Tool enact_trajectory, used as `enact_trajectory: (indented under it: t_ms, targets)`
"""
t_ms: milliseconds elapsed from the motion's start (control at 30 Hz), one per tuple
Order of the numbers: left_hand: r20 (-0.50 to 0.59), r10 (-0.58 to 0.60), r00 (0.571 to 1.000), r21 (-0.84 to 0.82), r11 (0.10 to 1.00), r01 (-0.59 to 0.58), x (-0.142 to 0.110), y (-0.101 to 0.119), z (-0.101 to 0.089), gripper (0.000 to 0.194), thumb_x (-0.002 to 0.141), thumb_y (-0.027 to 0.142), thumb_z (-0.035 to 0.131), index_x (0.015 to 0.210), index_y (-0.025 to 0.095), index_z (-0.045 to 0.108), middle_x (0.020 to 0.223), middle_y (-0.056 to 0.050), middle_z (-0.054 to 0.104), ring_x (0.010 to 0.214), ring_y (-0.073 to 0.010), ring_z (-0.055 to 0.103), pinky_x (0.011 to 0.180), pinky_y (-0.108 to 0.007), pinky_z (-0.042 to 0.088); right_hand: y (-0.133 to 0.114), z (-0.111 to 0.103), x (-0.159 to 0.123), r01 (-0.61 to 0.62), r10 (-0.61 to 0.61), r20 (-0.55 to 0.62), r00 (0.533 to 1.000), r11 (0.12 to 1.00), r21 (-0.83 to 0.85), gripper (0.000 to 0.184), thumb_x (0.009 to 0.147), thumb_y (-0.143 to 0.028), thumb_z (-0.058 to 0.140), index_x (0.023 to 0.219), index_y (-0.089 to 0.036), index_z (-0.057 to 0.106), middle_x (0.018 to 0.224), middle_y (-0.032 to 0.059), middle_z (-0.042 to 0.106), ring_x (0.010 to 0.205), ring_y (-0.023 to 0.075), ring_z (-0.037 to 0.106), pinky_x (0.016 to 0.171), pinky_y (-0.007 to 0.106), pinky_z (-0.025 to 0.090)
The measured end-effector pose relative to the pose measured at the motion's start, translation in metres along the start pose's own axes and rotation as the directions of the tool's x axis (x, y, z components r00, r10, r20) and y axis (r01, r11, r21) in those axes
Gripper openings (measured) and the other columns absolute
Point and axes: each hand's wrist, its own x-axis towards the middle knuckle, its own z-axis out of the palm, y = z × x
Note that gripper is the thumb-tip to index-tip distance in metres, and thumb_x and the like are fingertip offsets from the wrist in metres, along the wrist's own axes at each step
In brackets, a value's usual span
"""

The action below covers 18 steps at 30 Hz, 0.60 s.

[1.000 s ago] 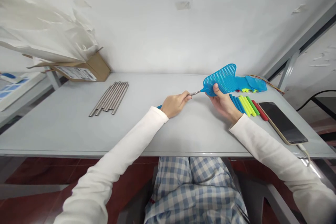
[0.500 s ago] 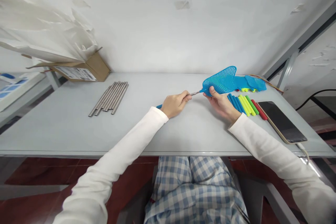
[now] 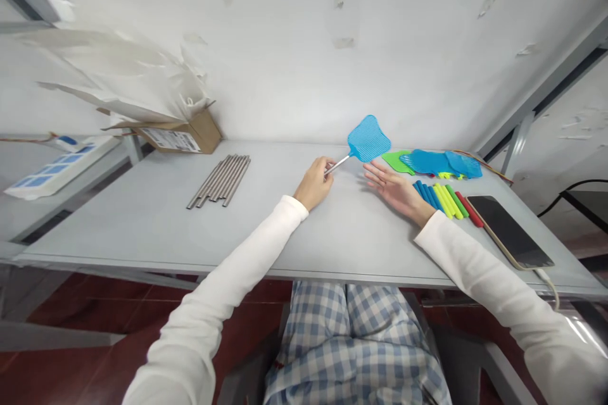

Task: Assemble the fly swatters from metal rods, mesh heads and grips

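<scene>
The blue swatter [image 3: 369, 139] could twist, because only the left hand [image 3: 313, 185] pinches its rod [image 3: 338, 165], the right hand [image 3: 399, 193] being open and empty.

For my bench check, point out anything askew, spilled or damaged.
The wall looks marred, with scraps or peeled patches across it. The metal tubes lie with uneven near ends, slightly untidy. No spill shows on the table, nor damage on the blue swatter.

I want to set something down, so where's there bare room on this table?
Bare tabletop lies left of the metal tubes, between them and the left hand, and between that and the right hand. The right side is crowded: swatter heads, colored tubes, phone.
</scene>
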Motion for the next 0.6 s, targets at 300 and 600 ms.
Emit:
enact_trajectory:
  t_ms: [300,600]
  targets:
    - [-0.221,-0.370,0.902,0.356,0.831,0.428,-0.022,-0.028,-0.057,0.030,0.085,0.011,0.042,0.113,0.016,0.053,0.113,-0.015,0.064,0.107,-0.0238,0.061,0.092,-0.037,0.047,0.002,-0.001,-0.002,-0.056,0.060,0.080,0.995,0.997,-0.055,0.031,0.081,-0.026,0.063,0.112,-0.025,0.068,0.125,0.0042,0.069,0.104,0.0179,0.068,0.094,0.036,0.056]
    - [-0.207,-0.479,0.853,0.626,0.606,0.491,-0.045,-0.036,-0.085,0.035,0.089,0.014,0.039,0.117,0.012,0.058,0.117,-0.021,0.061,0.109,-0.0326,0.059,0.089,-0.042,0.045,0.004,-0.001,-0.001,-0.096,0.099,0.097,0.990,0.995,-0.036,0.027,0.079,-0.022,0.063,0.104,-0.022,0.071,0.110,0.0036,0.073,0.088,0.0163,0.070,0.071,0.029,0.058]
